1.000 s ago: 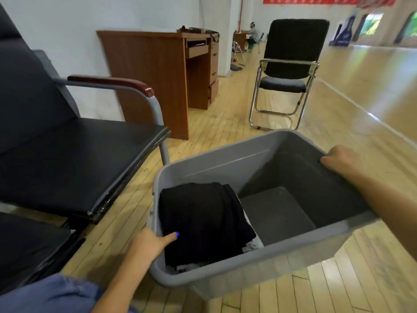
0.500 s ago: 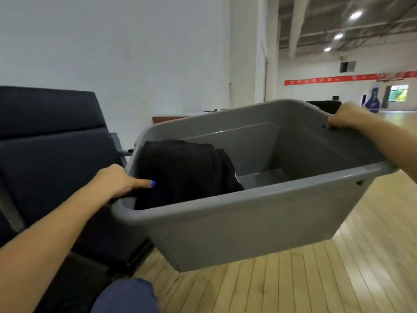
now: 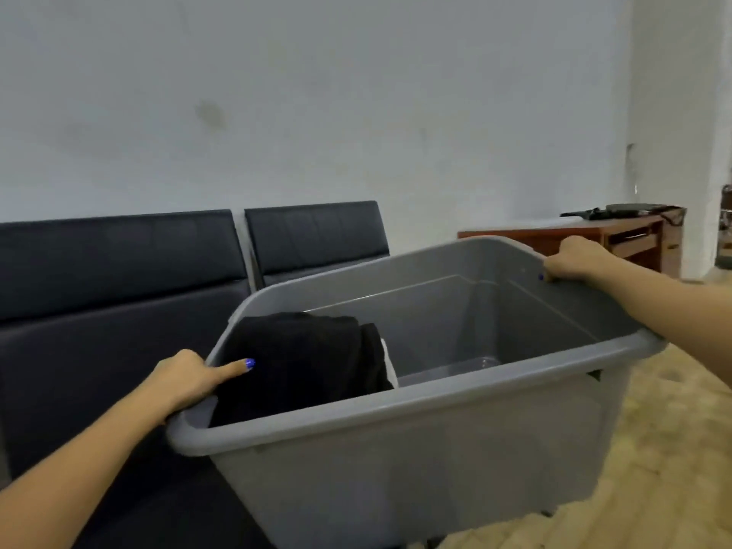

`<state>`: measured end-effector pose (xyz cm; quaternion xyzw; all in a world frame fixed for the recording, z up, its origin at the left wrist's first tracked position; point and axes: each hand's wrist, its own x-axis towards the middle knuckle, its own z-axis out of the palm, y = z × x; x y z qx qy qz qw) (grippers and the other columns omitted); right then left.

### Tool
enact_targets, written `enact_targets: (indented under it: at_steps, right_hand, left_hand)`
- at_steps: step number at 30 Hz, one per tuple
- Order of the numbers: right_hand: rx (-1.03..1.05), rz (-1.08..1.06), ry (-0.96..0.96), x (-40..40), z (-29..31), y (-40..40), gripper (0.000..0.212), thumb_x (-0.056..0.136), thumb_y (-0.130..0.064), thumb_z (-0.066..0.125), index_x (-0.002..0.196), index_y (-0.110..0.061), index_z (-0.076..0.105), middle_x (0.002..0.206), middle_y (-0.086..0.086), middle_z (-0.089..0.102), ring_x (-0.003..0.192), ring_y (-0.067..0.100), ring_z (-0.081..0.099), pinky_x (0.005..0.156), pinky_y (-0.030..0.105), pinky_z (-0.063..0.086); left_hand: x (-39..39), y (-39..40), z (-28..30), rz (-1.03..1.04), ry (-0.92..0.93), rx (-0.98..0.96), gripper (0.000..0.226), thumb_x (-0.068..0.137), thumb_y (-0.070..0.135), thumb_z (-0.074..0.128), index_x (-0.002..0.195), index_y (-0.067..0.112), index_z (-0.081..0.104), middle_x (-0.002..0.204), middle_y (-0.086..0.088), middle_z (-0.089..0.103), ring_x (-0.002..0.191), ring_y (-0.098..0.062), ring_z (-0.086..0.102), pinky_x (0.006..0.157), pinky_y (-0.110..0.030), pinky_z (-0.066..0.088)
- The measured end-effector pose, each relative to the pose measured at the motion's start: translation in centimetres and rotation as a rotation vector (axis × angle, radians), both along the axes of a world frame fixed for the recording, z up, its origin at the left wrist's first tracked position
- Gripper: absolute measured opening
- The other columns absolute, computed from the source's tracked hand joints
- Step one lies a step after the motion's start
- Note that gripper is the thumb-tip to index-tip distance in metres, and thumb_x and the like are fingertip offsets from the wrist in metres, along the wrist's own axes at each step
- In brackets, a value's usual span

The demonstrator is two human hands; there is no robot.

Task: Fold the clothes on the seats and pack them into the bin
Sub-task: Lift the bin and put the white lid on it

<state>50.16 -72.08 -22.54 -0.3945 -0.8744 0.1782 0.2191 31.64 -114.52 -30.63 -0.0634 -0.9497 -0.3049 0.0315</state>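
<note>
A grey plastic bin (image 3: pixel 416 441) is lifted in front of me, held by both ends. My left hand (image 3: pixel 186 380) grips the bin's left rim, thumb lying inside over the clothes. My right hand (image 3: pixel 574 259) grips the far right rim. Folded black clothes (image 3: pixel 305 362) fill the bin's left half, with a white edge showing beside them. The right half of the bin shows bare floor. Dark padded seats (image 3: pixel 119 311) stand behind and left of the bin, with no clothes visible on them.
A pale wall rises behind the seats. A brown wooden desk (image 3: pixel 626 239) with dark items on top stands at the right against the wall. Wooden floor (image 3: pixel 653 449) shows at lower right.
The bin has come up off the floor and is carried in both hands. My view has swung left toward the seats and the wall; the folding chair has left the view.
</note>
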Motion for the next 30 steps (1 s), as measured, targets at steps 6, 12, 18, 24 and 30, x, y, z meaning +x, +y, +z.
enact_targets:
  at_steps: [6, 12, 18, 24, 30]
  right_hand:
    - [-0.104, 0.153, -0.023, -13.7, -2.7, 0.0, 0.016, 0.083, -0.006, 0.065, 0.085, 0.010, 0.062, 0.089, 0.019, 0.060, 0.081, 0.034, 0.052, 0.065, 0.032, 0.041]
    - [-0.066, 0.295, -0.082, -25.6, -0.7, 1.2, 0.029, 0.085, -0.005, 0.064, 0.105, 0.016, 0.058, 0.108, 0.033, 0.059, 0.085, 0.040, 0.056, 0.071, 0.043, 0.043]
    - [-0.055, 0.420, -0.249, -33.3, -0.8, 1.6, 0.032, 0.083, -0.016, 0.067, 0.102, 0.008, 0.060, 0.098, 0.028, 0.061, 0.084, 0.042, 0.060, 0.083, 0.049, 0.049]
    - [-0.095, 0.386, -0.309, -30.7, 1.7, 1.0, 0.045, 0.090, -0.002, 0.052, 0.132, 0.010, 0.040, 0.125, 0.028, 0.053, 0.110, 0.041, 0.054, 0.091, 0.040, 0.045]
    - [-0.243, 0.347, -0.401, -25.3, 6.6, 2.5, 0.026, 0.089, -0.012, 0.050, 0.114, -0.011, 0.043, 0.123, 0.025, 0.053, 0.102, 0.039, 0.054, 0.080, 0.039, 0.043]
  left_hand:
    - [-7.5, -2.9, -3.2, 0.156, -0.186, -0.005, 0.081, 0.067, 0.079, 0.051, 0.071, -0.002, 0.061, 0.078, -0.017, 0.065, 0.070, -0.028, 0.060, 0.056, -0.030, 0.044]
    - [-15.0, -1.9, -1.8, 0.264, -0.541, -0.128, 0.094, 0.061, 0.083, 0.054, 0.113, 0.006, 0.057, 0.104, -0.018, 0.066, 0.079, -0.034, 0.070, 0.059, -0.040, 0.059]
    - [-20.5, -2.9, -5.5, 0.269, -0.433, -0.220, 0.090, 0.063, 0.076, 0.062, 0.118, 0.004, 0.057, 0.114, -0.013, 0.061, 0.093, -0.031, 0.063, 0.079, -0.043, 0.057]
    - [-17.5, -2.3, -3.8, 0.346, -0.493, -0.104, 0.078, 0.066, 0.063, 0.073, 0.115, 0.003, 0.061, 0.105, -0.016, 0.065, 0.088, -0.031, 0.063, 0.076, -0.042, 0.056]
    - [-12.0, -1.0, 2.1, 0.373, -0.545, -0.104, 0.082, 0.065, 0.064, 0.074, 0.115, 0.002, 0.058, 0.104, -0.013, 0.063, 0.083, -0.025, 0.057, 0.067, -0.035, 0.047]
